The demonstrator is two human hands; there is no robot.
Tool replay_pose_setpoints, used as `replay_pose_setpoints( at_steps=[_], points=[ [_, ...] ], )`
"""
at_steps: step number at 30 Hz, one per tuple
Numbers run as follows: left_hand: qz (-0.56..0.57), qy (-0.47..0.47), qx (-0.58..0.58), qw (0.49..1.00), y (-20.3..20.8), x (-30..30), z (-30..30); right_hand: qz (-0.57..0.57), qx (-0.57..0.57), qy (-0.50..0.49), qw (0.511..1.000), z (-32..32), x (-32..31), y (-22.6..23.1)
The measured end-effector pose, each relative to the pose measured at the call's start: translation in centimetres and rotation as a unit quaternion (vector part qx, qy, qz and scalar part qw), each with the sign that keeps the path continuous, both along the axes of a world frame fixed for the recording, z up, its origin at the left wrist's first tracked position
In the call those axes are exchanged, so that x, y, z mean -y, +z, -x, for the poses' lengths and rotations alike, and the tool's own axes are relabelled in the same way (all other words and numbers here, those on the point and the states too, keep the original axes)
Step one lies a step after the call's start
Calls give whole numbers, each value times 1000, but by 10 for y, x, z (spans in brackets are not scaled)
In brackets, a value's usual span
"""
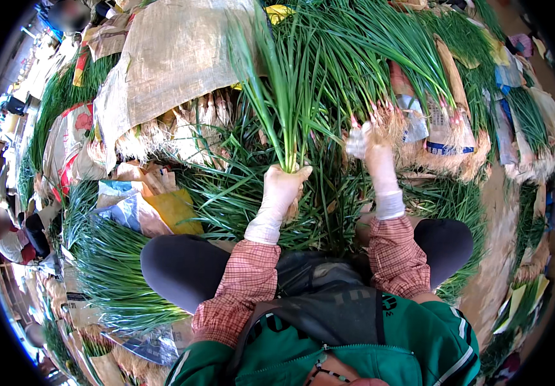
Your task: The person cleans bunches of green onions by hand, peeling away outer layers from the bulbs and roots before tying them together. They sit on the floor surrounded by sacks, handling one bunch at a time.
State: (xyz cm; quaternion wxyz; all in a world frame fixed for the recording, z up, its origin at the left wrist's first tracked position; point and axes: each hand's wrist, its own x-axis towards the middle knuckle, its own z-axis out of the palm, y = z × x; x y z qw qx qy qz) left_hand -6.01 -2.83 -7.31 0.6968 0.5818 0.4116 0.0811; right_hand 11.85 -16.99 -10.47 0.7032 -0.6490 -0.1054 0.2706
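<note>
My left hand (285, 186), in a pale glove, is closed around a bunch of long green garlic plants (287, 122). Their leaves point up and away from me; a few pale roots hang below the fist. To the right, my gloved right hand (370, 145) is at the root ends of a large heap of green garlic (387, 51), beside a pinkish stem base. Motion smears its fingers, so their grip is unclear. Loose green leaves (335, 199) lie beneath both hands, between my bent knees.
A woven sack (174, 58) covers more rooted bundles (206, 116) at the far left. Folded colourful sacks (145, 206) lie by my left knee, near another leafy pile (113, 273). Bundles in wrapping (448, 132) stand at the right. A person (17, 235) sits at the far left.
</note>
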Motion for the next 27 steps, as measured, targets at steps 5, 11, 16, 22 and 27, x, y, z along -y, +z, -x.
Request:
replay_pose_setpoints(
  at_steps=[5,11,16,22,27],
  points=[
    [57,26,10,998,13,-9,0,217,170,264,924,15,-45,23],
    [41,56,136,988,32,-48,15,442,469,416,642,15,38,-16],
    [262,4,222,939,9,-33,0,330,273,46,902,-27,-4,43],
    [168,1,181,969,-19,-7,-20,265,386,211,858,41,-20,27],
    [191,9,168,967,-13,-2,-21,86,-51,121,988,49,-27,29]
  ],
)
